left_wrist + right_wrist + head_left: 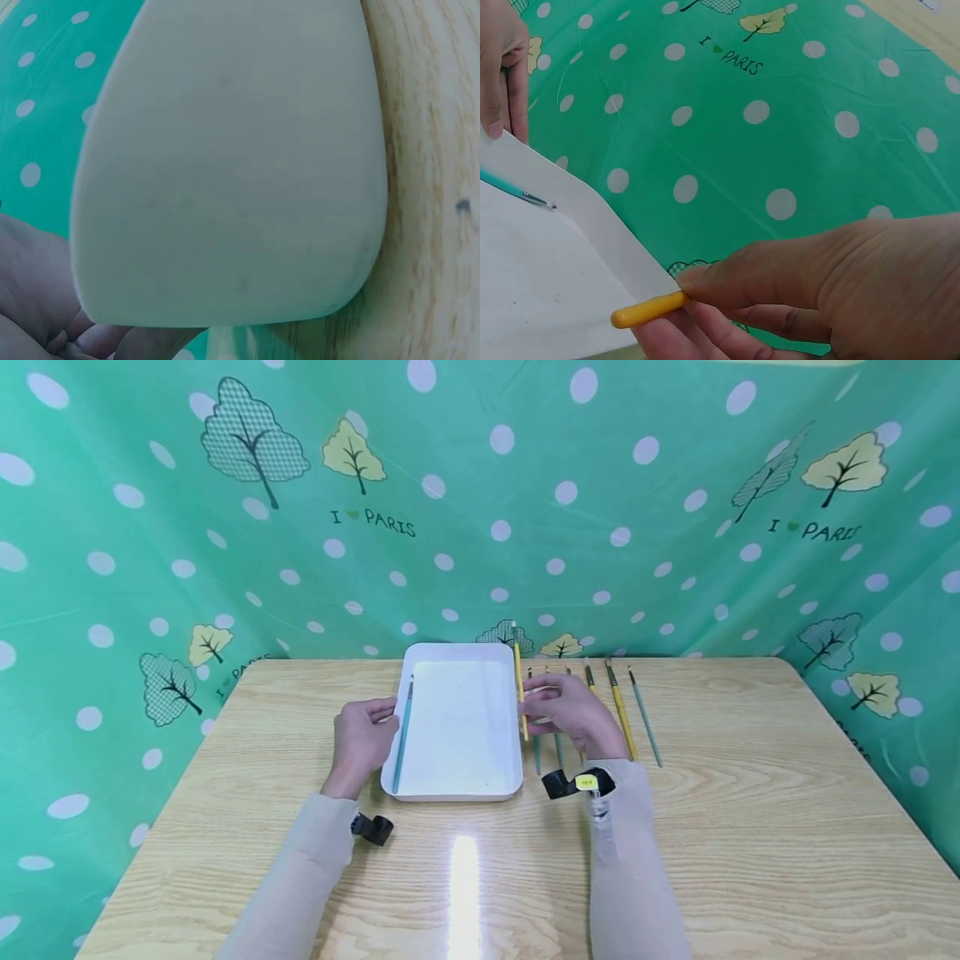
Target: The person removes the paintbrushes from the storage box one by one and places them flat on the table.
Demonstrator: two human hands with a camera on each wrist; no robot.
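A white tray (465, 727) lies on the table, and inside along its left side rests a teal-handled paintbrush (402, 739). My left hand (362, 739) pinches the tray's left rim, thumb on the inner side and fingers outside. Over at the right rim, my right hand (573, 710) holds a yellow-handled paintbrush (519, 672) between thumb and fingers, bristles pointing away from me. Its rounded handle end (649, 310) pokes out over the tray's edge in the right wrist view. The left wrist view is mostly filled by the tray's outer wall (232, 165).
Right of the tray several more paintbrushes lie side by side, some partly hidden by the right hand and sleeve. Among them are a thick yellow brush (621, 710) and a teal one (645, 718) at the far right. A green dotted curtain (465, 527) hangs behind the wooden table (750, 827).
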